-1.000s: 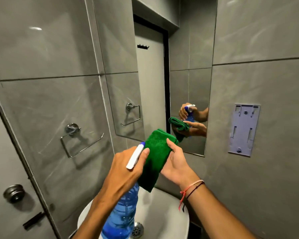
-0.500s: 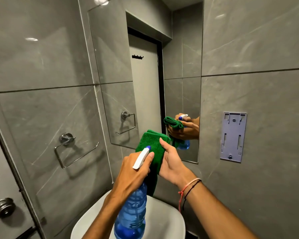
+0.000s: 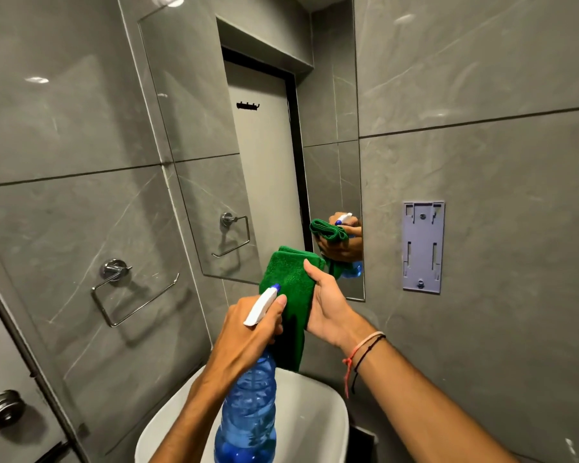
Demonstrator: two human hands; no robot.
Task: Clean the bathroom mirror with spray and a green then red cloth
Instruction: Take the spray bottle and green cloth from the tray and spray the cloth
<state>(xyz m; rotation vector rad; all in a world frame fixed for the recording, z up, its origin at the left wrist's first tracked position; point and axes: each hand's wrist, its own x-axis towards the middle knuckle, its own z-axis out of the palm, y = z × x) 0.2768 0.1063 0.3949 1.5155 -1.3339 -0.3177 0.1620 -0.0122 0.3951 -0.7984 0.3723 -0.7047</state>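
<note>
My left hand (image 3: 248,332) grips a blue spray bottle (image 3: 248,419) by its white trigger head, index finger on the trigger, nozzle aimed at the green cloth (image 3: 290,289). My right hand (image 3: 328,305) holds that folded cloth upright, just below the mirror's lower edge. The tall mirror (image 3: 248,145) hangs on the grey tiled wall and reflects both hands, the cloth and a white door. No red cloth is in view.
A white basin (image 3: 315,412) sits below my hands. A chrome towel ring (image 3: 127,292) is fixed to the left wall. A pale plastic wall bracket (image 3: 422,246) hangs right of the mirror. A door knob (image 3: 2,407) shows at the lower left.
The view has tilted upward, showing more of the mirror. Both hands stay together in front of the mirror's lower edge, with the nozzle close to the cloth.
</note>
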